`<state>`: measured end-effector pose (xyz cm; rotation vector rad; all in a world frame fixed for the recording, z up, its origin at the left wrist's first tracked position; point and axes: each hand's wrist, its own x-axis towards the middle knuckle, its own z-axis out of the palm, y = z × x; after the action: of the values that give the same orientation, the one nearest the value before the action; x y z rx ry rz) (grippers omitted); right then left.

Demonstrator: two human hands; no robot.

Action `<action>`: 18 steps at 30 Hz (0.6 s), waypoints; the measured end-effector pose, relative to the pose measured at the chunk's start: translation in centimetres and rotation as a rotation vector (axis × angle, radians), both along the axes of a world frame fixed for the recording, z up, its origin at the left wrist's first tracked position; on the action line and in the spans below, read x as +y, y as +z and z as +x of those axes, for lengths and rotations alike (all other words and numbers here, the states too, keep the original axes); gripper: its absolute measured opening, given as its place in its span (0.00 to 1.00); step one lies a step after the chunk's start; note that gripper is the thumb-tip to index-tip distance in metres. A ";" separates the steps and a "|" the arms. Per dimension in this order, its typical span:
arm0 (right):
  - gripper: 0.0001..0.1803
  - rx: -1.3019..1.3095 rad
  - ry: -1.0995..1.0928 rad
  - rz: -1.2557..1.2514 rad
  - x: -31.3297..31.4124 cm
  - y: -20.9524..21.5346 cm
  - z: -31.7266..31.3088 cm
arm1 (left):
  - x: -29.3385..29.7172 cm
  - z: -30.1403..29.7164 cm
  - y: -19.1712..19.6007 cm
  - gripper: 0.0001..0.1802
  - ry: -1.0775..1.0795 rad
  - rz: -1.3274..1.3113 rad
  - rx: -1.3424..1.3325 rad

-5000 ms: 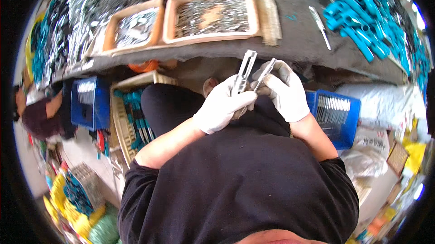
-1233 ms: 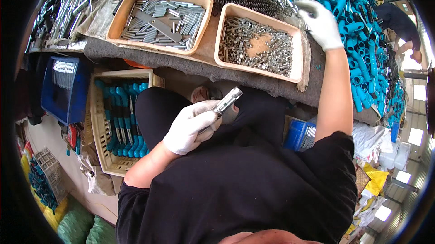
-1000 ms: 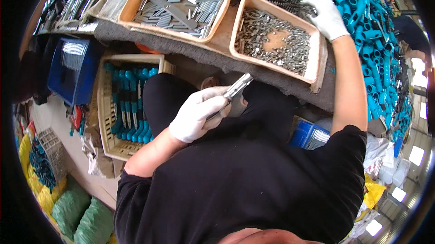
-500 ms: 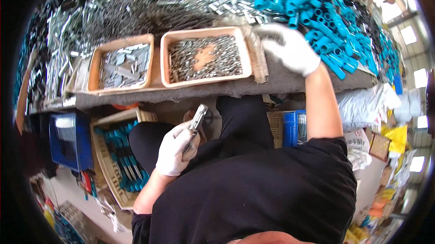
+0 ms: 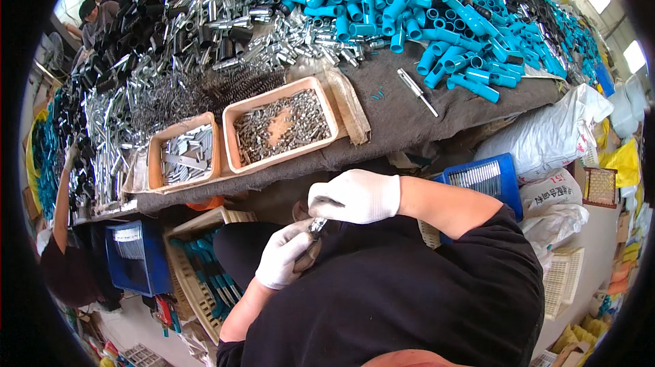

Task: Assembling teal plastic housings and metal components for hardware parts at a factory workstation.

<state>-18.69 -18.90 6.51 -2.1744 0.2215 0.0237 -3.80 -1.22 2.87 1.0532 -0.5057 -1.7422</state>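
Observation:
In front of my lap, my left hand, in a white glove, is closed around a short silver metal fitting with a dark part. Its end sticks out past the thumb and fingers. Also gloved, my right hand comes down over that end from above, fingers bent and drawn together against it. What those fingertips hold, if anything, is hidden. Just beyond the hands, on the bench edge, sit a tray of small metal pins and a smaller tray of flat metal strips.
Turquoise tubular handles pile up at the back right. A slim silver rod lies on the grey mat. Springs and silver tubes lie behind the trays. Crates, including a blue one, flank my legs. Another person's arm reaches in at left.
My right hand has come back from the bench beyond the trays to the fitting in my left hand. The whole view has shifted and turned, showing more of the bench.

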 end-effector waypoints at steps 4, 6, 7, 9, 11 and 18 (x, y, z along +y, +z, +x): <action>0.17 -0.311 -0.323 -0.642 -6.8 3.6 -3.3 | -0.3 0.3 0.1 0.24 0.037 -0.014 0.048; 0.17 -0.243 -0.658 -1.074 -12.8 4.2 -7.1 | -0.8 0.0 0.6 0.24 0.077 -0.011 0.050; 0.18 -0.090 -0.768 -1.232 -15.3 3.4 -9.5 | -1.0 0.0 0.5 0.24 0.081 -0.013 0.054; 0.19 0.158 -0.847 -1.400 -18.9 1.5 -14.1 | -2.0 -0.2 0.4 0.22 0.060 0.014 0.034; 0.20 0.182 -0.824 -1.368 -19.8 0.2 -15.1 | -2.5 -0.3 0.3 0.21 0.043 0.012 0.051; 0.16 -0.561 -1.134 -0.567 -17.7 3.0 -11.9 | -2.2 -0.1 -0.2 0.16 0.100 0.026 0.040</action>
<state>-30.62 -36.57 9.53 -2.1678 1.1902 -1.3925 -3.92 -3.41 2.70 1.0421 -0.4003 -1.6822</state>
